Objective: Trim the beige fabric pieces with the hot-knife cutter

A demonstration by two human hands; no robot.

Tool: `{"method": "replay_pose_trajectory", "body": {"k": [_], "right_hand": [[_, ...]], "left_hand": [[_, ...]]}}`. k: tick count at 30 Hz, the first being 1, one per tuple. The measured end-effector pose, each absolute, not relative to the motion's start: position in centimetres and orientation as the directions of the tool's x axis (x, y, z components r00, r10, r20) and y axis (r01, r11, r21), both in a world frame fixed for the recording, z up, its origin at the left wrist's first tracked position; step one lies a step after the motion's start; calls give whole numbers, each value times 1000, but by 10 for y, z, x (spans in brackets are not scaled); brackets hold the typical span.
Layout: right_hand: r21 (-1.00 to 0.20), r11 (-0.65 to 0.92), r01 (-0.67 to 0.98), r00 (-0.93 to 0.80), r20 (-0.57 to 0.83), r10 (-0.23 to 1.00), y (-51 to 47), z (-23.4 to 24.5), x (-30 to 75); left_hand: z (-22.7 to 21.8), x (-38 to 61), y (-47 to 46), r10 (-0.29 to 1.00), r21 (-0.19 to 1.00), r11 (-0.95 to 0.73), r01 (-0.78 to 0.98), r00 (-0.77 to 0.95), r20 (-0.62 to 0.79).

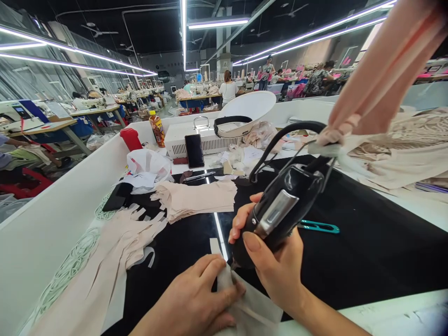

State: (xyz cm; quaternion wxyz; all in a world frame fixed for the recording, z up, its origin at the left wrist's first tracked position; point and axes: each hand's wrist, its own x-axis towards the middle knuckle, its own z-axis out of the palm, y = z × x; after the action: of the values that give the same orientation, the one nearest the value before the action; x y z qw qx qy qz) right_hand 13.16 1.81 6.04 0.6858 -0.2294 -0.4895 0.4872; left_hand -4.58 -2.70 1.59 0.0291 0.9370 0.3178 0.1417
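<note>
In the head view my right hand [271,261] is wrapped around a black corded hand tool [280,212] with a shiny metal plate on its side. The tool is tilted, its lower end close to a pale fabric piece [257,303]. That tip is partly hidden. My left hand [196,294] pinches the same fabric between thumb and fingers, just left of the tool. A pale strip [214,245] sticks out beyond my left fingers. Knotted peach cloth [371,88] is tied around the tool's upper end, where a thick black cable [280,135] loops away.
Stacked beige fabric pieces [199,198] lie ahead on the black work surface [367,252], and longer ones [105,252] to the left. Teal thread snips [320,227] rest right of the tool. Behind stand a phone [194,150] and a vented white box [175,137]. Beige fabric [399,158] is heaped at right.
</note>
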Motion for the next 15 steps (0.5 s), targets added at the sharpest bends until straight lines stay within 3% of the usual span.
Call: {"method": "replay_pose_trajectory", "body": {"k": [9,15], "right_hand": [[-819,428,-381,62,440,896,21,63,126],[-809,448,-380,73,456,887,23,61,125]], "left_hand": [[17,-49,-23,599,120,-800,588,767,229],[28,-57,-19,646,197,-763,616,740,189]]}}
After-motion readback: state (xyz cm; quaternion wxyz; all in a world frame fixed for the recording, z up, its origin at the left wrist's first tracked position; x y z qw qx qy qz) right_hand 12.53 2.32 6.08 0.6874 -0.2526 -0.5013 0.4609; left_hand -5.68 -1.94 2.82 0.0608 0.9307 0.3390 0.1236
